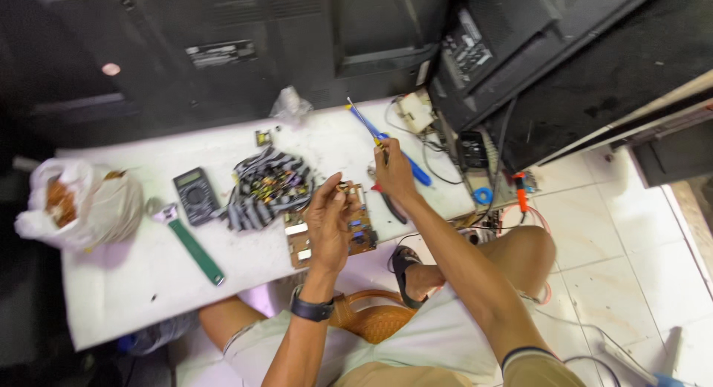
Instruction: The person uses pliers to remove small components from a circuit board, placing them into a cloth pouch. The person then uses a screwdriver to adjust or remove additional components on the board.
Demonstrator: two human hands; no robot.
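White plastic bag (78, 201), seemingly brown contents.

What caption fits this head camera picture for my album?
Left hand holds a brown circuit board; right hand grips a blue-handled tool.

I see a white bench (148, 261), scuffed and dotted with small debris. On its left end sits a tied plastic bag (78, 201). Near it lie a green-handled wrench (189, 246) and a dark multimeter (195, 195), just beside a heap of striped cables (266, 186). A brown circuit board (330, 227) rests at the front edge, pliers (388, 200) beside it.
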